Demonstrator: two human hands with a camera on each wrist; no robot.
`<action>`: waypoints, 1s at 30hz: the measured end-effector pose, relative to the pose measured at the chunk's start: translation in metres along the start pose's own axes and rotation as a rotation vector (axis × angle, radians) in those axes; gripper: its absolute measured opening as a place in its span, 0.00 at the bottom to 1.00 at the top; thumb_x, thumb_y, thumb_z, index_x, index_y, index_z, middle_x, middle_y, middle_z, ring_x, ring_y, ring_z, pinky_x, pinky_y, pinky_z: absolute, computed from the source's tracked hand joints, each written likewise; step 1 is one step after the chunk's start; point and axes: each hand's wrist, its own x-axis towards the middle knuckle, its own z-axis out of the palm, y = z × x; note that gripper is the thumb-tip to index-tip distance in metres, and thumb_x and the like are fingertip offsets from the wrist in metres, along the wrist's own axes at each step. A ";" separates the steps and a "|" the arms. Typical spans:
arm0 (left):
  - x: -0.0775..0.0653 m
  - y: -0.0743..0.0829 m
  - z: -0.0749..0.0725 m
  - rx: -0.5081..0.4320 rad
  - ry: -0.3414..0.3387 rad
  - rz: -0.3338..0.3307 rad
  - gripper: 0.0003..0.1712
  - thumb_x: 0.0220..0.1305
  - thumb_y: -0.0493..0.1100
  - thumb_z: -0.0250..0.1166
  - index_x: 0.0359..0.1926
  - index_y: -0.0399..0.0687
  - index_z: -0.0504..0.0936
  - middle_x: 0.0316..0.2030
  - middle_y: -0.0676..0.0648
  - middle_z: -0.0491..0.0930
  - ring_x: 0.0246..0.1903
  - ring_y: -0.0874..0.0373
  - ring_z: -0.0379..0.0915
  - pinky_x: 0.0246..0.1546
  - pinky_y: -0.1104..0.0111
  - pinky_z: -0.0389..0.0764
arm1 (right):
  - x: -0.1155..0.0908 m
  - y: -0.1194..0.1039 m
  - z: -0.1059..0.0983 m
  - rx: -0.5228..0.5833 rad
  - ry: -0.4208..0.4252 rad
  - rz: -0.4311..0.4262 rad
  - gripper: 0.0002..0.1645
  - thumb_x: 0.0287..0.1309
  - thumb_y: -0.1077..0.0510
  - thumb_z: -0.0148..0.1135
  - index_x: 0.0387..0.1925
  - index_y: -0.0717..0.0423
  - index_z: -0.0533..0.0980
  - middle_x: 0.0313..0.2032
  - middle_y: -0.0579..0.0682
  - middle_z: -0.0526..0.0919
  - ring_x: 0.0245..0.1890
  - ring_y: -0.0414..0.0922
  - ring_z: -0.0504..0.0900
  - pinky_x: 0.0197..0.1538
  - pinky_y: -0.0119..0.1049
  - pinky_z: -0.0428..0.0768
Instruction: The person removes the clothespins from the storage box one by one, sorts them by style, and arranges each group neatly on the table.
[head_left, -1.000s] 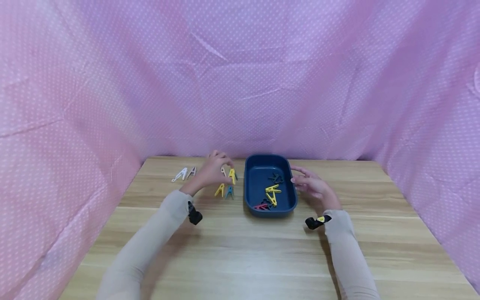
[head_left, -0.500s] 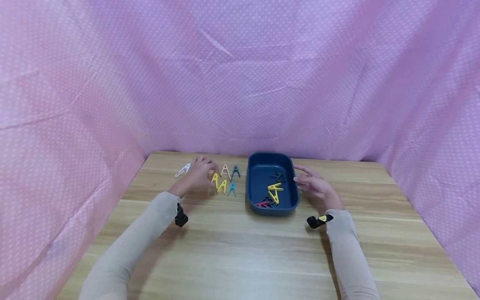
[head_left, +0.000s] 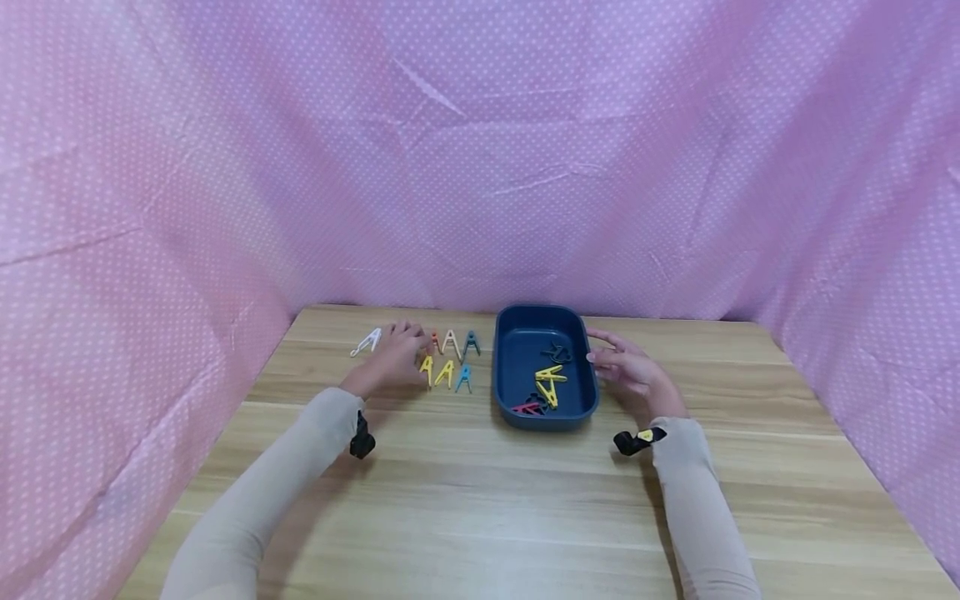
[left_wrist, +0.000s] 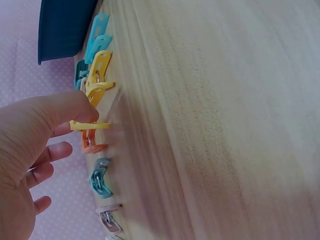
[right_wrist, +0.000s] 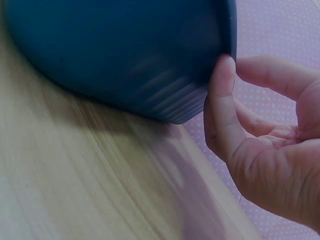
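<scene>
My left hand (head_left: 396, 357) pinches a yellow clothespin (left_wrist: 92, 112) between thumb and forefinger, low at the tabletop. To its right in the front row are another yellow clothespin (head_left: 445, 375) and a light blue one (head_left: 464, 378). The row behind has an orange clothespin (head_left: 435, 340), a cream one (head_left: 451, 341) and a dark teal one (head_left: 471, 342). With fairly straight fingers, my right hand (head_left: 626, 367) touches the right rim of a dark blue bin (head_left: 500, 367). Inside the bin lie two yellow clothespins (head_left: 549, 385), a red one (head_left: 527, 408) and some dark ones (head_left: 557, 353).
A white clothespin (head_left: 367, 342) lies left of my left hand. A teal clothespin (left_wrist: 101, 178) and a greyish pink one (left_wrist: 109, 218) show below the fingers in the left wrist view. The wooden table (head_left: 480, 517) backs onto a pink dotted curtain (head_left: 480, 167).
My left hand has carried the yellow clothespin from beside the bin leftward and lowered it next to the other yellow one. The right hand stays at the bin's rim.
</scene>
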 end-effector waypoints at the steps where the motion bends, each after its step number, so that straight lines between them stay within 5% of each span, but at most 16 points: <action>1: 0.000 0.000 0.001 0.005 0.002 0.002 0.22 0.48 0.44 0.80 0.45 0.46 0.84 0.52 0.44 0.78 0.54 0.46 0.63 0.68 0.41 0.55 | 0.000 0.000 0.000 0.005 0.000 0.001 0.40 0.72 0.72 0.48 0.79 0.62 0.45 0.37 0.41 0.86 0.39 0.34 0.85 0.48 0.29 0.83; 22: 0.001 0.000 0.005 0.060 -0.043 -0.041 0.19 0.50 0.49 0.78 0.43 0.51 0.86 0.51 0.46 0.78 0.52 0.47 0.63 0.66 0.42 0.60 | 0.001 -0.002 0.001 -0.001 -0.015 -0.003 0.41 0.72 0.72 0.48 0.79 0.63 0.44 0.37 0.43 0.86 0.41 0.36 0.85 0.49 0.30 0.84; 30: 0.002 -0.004 0.011 0.086 -0.029 -0.003 0.18 0.50 0.50 0.78 0.43 0.52 0.86 0.50 0.46 0.78 0.50 0.49 0.63 0.64 0.42 0.61 | -0.001 -0.001 0.002 -0.004 -0.008 0.006 0.40 0.72 0.71 0.48 0.79 0.62 0.46 0.38 0.42 0.85 0.42 0.34 0.84 0.51 0.29 0.82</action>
